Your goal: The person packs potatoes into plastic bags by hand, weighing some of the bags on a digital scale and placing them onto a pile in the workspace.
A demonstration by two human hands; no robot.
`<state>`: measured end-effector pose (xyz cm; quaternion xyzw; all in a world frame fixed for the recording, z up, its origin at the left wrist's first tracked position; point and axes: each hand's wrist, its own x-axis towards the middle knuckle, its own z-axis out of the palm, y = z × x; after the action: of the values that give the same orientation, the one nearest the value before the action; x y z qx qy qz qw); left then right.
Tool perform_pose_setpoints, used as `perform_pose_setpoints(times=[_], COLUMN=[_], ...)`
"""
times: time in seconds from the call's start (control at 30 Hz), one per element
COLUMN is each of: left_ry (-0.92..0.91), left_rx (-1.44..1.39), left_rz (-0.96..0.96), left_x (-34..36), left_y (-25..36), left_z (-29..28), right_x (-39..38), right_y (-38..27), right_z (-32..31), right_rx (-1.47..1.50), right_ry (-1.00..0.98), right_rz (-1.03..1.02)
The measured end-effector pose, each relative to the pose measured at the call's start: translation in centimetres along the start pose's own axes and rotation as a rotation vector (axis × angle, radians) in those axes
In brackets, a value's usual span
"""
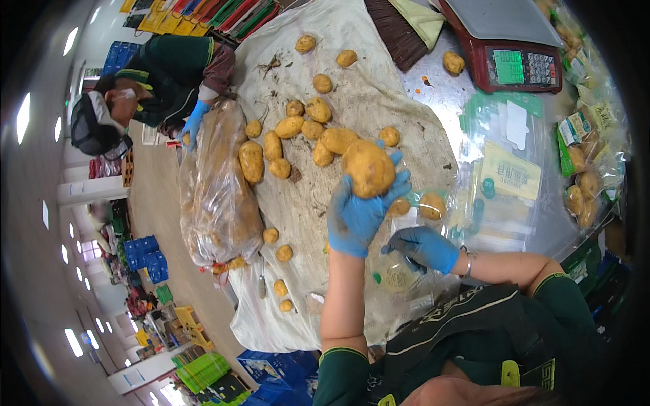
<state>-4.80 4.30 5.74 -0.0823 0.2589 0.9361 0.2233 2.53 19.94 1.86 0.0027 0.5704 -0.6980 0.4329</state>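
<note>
My left hand (355, 220), in a blue glove, is raised over the table with its fingers around a large potato (369, 170). Just to its right and nearer to me, my gloved right hand (428, 249) has its fingers closed on a clear plastic bag (399, 279); the fingertips are dark and partly hidden. Beyond the left hand, loose potatoes (290, 127) lie in a loose group on a soiled white cloth (315, 203). Another potato (431, 205) lies close to my right hand, seemingly under clear plastic.
A co-worker (169, 74) at the left touches a big plastic sack (220, 189) of potatoes. A red scale (521, 68) and a brush (403, 34) stand at the far side. Flat printed bags (504, 189) lie on the metal tabletop; filled potato bags (588, 166) are at the right edge.
</note>
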Motion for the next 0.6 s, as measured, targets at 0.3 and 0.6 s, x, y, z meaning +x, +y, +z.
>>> perform_pose_setpoints(times=[0.3, 0.6], left_ry=[0.344, 0.209], left_rx=[1.346, 1.9], left_rz=[0.091, 0.606], left_x=[-14.3, -11.5], left_y=[-7.5, -2.4], left_z=[-4.1, 2.3], right_x=[0.5, -3.2], right_y=[3.2, -9.0], right_z=[0.4, -1.4], right_rx=[-0.096, -0.491], right_ry=[0.263, 0.054], right_rz=[-0.357, -0.632])
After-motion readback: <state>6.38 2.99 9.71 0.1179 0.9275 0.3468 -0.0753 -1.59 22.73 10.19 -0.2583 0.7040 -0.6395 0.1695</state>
